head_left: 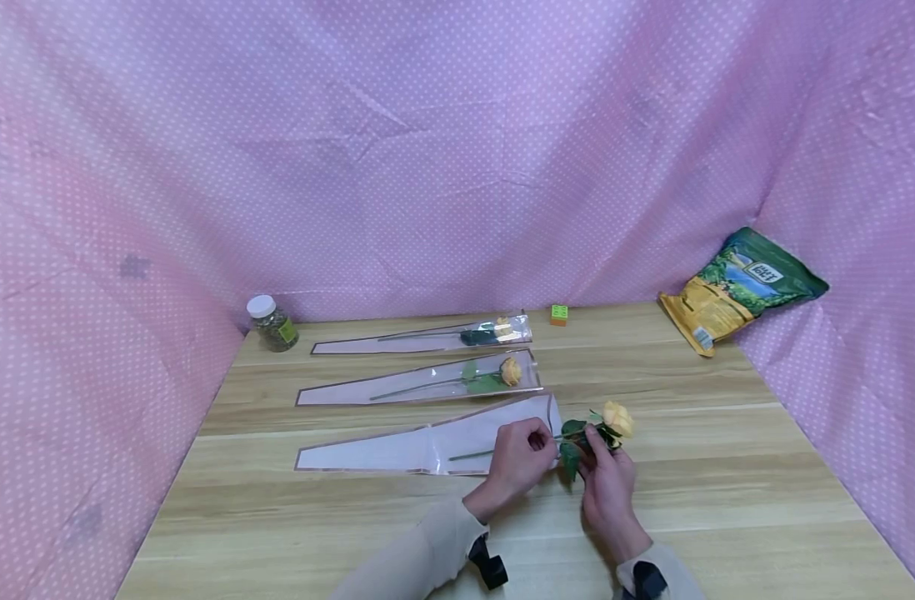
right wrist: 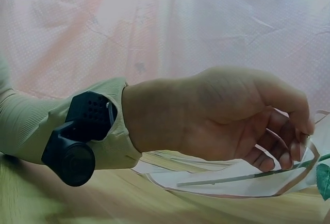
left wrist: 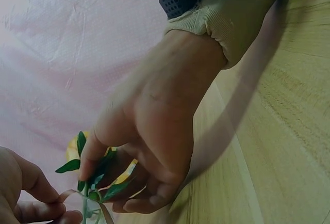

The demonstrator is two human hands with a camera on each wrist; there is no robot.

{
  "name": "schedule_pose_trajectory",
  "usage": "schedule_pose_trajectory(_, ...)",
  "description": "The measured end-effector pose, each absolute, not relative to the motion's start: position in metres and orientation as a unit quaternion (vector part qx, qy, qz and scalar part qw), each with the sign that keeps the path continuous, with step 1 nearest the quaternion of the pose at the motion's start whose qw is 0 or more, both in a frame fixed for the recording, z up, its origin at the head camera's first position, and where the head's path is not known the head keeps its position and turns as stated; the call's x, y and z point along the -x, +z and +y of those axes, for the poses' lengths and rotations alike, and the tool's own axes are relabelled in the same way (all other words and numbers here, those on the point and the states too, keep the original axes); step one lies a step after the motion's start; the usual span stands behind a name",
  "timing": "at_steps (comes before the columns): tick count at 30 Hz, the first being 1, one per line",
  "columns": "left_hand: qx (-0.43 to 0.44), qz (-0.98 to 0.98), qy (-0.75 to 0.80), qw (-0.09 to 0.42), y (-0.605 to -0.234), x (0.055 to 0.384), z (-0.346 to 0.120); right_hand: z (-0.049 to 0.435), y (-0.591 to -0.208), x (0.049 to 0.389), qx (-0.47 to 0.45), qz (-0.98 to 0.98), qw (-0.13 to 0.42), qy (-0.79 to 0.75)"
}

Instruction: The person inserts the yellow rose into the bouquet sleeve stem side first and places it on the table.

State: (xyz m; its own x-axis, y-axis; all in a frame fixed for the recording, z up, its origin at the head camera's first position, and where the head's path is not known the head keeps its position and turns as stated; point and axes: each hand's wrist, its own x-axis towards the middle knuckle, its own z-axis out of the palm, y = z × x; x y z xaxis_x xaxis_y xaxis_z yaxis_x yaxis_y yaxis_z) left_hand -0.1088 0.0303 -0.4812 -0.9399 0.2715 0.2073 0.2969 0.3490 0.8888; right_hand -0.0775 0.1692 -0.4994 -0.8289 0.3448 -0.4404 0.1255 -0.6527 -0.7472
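My right hand point(head_left: 609, 483) holds a yellow rose point(head_left: 617, 418) near its bloom, thumb on the stem among the green leaves. The stem point(head_left: 468, 456) runs left into the lowest clear flower sleeve point(head_left: 367, 454), which lies flat with a brown border. At the sleeve's wide mouth, my left hand point(head_left: 521, 450) pinches the edge. The left wrist view shows the right hand point(left wrist: 154, 126) around the leafy stem, with the left fingers point(left wrist: 38, 206) on the brown rim. In the right wrist view, the left hand point(right wrist: 227, 115) has thumb and fingertips together on that rim.
Farther back lie two similar sleeves, each with a rose inside: the middle one point(head_left: 337, 395) and the back one point(head_left: 345, 346). A white-capped jar point(head_left: 276, 327) stands at back left. A small green and orange block point(head_left: 558, 315) and a green-yellow bag point(head_left: 742, 287) are at back right.
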Motion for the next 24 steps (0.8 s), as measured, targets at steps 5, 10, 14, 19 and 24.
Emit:
schedule_pose_trajectory(5, 0.18, -0.824, -0.537, 0.023, -0.481, 0.108, 0.03, 0.165, -0.499, 0.079, 0.29, -0.428, 0.058, 0.854)
schedule_pose_trajectory(10, 0.182, -0.827, -0.531, 0.029, -0.48, 0.108, 0.03, 0.161, -0.499, 0.081, 0.291, -0.445, 0.058, 0.845)
schedule_pose_trajectory(14, 0.182, -0.829, -0.527, 0.03, -0.48, 0.108, 0.03, 0.159, -0.5, 0.08, 0.287, -0.454, 0.058, 0.841)
schedule_pose_trajectory(19, 0.185, -0.831, -0.524, 0.034, -0.478, 0.107, 0.03, 0.154, -0.502, 0.08, 0.285, -0.461, 0.065, 0.838)
schedule_pose_trajectory(24, 0.191, -0.831, -0.521, 0.04, -0.477, 0.107, 0.031, 0.149, -0.503, 0.081, 0.285, -0.476, 0.082, 0.828)
